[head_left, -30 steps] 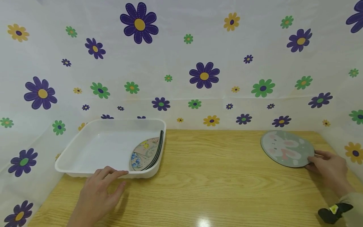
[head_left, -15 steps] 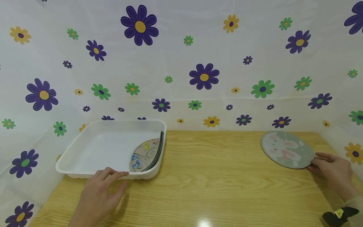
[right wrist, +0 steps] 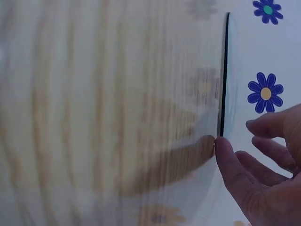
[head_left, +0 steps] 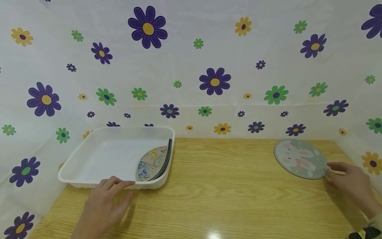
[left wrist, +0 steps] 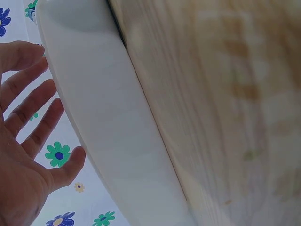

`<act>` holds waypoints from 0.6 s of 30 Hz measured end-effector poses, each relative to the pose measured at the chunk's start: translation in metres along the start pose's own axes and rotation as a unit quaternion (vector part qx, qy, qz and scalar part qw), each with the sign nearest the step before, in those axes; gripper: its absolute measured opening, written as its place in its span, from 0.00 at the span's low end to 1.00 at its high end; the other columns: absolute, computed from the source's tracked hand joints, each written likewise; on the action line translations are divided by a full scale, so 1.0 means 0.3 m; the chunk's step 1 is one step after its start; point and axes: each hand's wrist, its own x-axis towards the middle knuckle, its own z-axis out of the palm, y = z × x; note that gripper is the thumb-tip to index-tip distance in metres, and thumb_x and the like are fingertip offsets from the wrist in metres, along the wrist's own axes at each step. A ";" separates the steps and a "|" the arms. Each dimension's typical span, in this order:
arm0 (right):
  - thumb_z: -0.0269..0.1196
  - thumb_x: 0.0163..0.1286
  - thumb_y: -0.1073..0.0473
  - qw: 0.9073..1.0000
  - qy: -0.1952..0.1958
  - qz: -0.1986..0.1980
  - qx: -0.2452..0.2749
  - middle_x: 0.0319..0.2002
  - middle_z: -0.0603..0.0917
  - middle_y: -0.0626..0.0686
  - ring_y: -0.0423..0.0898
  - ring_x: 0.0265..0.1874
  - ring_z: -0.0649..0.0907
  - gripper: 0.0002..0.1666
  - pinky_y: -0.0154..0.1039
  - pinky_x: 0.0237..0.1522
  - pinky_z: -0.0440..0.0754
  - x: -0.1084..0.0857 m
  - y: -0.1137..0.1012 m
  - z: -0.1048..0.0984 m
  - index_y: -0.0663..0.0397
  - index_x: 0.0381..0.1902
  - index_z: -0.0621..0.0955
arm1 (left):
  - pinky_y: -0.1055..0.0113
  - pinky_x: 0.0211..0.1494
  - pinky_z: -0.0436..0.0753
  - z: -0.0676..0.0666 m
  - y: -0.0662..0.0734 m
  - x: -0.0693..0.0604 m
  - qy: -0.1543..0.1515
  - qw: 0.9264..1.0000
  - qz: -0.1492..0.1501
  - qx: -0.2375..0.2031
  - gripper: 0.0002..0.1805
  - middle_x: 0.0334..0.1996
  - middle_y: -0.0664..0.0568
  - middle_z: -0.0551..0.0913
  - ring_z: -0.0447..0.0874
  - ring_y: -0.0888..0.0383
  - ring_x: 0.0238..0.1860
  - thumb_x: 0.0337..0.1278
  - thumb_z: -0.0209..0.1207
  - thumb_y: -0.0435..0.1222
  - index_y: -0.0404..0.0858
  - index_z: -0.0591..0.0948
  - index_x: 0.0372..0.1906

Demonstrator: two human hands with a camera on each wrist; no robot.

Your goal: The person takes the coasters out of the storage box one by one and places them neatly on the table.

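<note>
A grey-green oval mat (head_left: 301,159) with a white rabbit print lies flat at the right of the table. My right hand (head_left: 352,184) is at its right edge, fingers apart; in the right wrist view the thumb of this hand (right wrist: 263,174) is by the thin dark edge of the mat (right wrist: 224,75). My left hand (head_left: 104,204) rests its fingertips on the front rim of a white tray (head_left: 89,183). Inside the tray, several patterned mats (head_left: 153,162) lean against its right wall. The left wrist view shows the left hand (left wrist: 28,141) spread beside the tray's side (left wrist: 108,113).
The wooden table (head_left: 223,179) runs between the tray and the oval mat. Behind it and at both sides hangs a white sheet (head_left: 179,63) printed with purple, green and yellow flowers.
My right hand has loosened its fingers from the oval mat and shifted slightly to the right. The mat now lies flatter. My left hand stays at the tray.
</note>
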 end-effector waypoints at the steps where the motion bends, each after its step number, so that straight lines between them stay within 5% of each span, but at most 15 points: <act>1: 0.59 0.75 0.53 0.999 0.001 -0.027 -0.034 0.60 0.76 0.80 0.52 0.29 0.90 0.31 0.52 0.33 0.86 -0.004 -0.005 -0.002 0.78 0.61 0.74 | 0.58 0.37 0.78 0.001 -0.001 0.000 0.001 1.000 0.000 0.000 0.16 0.35 0.61 0.83 0.81 0.57 0.38 0.46 0.74 0.36 0.51 0.89 0.44; 4: 0.60 0.73 0.55 0.991 -0.005 -0.089 -0.095 0.52 0.79 0.81 0.70 0.38 0.87 0.27 0.57 0.33 0.85 -0.009 -0.020 -0.003 0.77 0.56 0.77 | 0.58 0.37 0.78 0.002 -0.002 -0.002 0.000 1.000 -0.001 0.002 0.16 0.35 0.61 0.83 0.81 0.57 0.39 0.45 0.74 0.37 0.51 0.89 0.44; 9: 0.61 0.72 0.55 0.975 -0.031 -0.158 -0.152 0.45 0.83 0.78 0.71 0.39 0.85 0.25 0.61 0.36 0.83 -0.012 -0.042 0.001 0.75 0.51 0.81 | 0.58 0.36 0.78 0.003 -0.005 -0.001 0.005 1.000 0.005 0.002 0.16 0.34 0.61 0.83 0.81 0.57 0.38 0.45 0.74 0.36 0.51 0.89 0.43; 18: 0.62 0.73 0.42 0.965 -0.036 -0.178 -0.189 0.57 0.78 0.79 0.78 0.52 0.79 0.34 0.70 0.47 0.78 -0.042 -0.084 0.024 0.70 0.58 0.80 | 0.58 0.36 0.78 -0.001 0.002 0.000 0.004 1.000 0.004 0.002 0.16 0.34 0.61 0.83 0.81 0.57 0.38 0.45 0.74 0.37 0.51 0.89 0.44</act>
